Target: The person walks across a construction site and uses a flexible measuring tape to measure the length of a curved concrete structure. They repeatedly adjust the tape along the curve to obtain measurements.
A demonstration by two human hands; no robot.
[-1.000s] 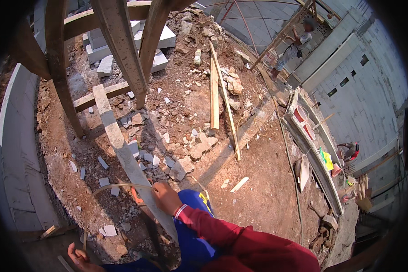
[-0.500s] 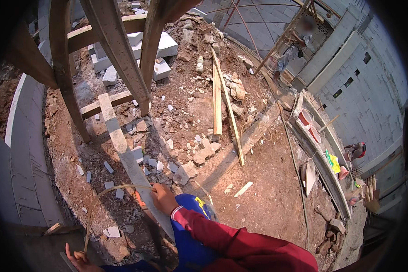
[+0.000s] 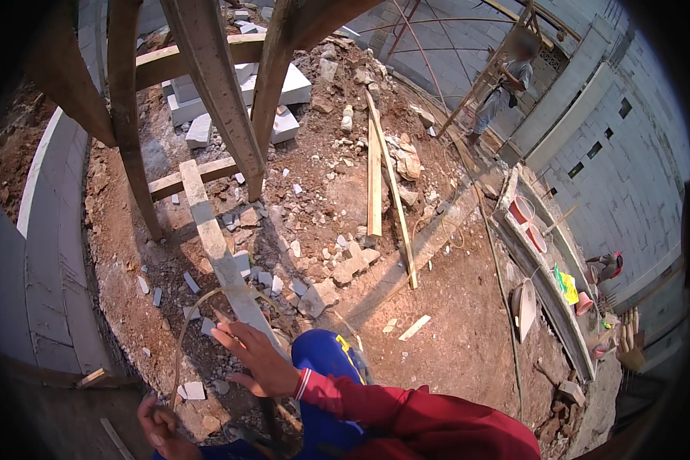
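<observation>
My right hand [image 3: 262, 362] is held over the lower end of a pale wooden plank [image 3: 216, 241], fingers spread and nothing visible in them. Near the lower left, my left hand [image 3: 165, 431] has its fingers curled round the lower end of a thin, yellowish flexible tube [image 3: 179, 341]. From there the tube rises, arches across the plank beyond my right fingertips and bends down on the far side. The plank slopes away from beside my blue-clad knee [image 3: 314, 356] to a wooden crosspiece [image 3: 199, 176].
Timber posts [image 3: 215, 92] stand ahead at left, before white blocks [image 3: 291, 84]. Loose planks [image 3: 374, 180] lie on rubble. A curved block wall [image 3: 50, 268] borders the left. At right are a trough [image 3: 548, 280] with buckets, a wheelbarrow [image 3: 524, 310] and a person [image 3: 498, 96].
My right hand has let go at the plank, opened and moved down-left. My left hand has shifted slightly right and up with the tube. An orange item under my right hand no longer shows.
</observation>
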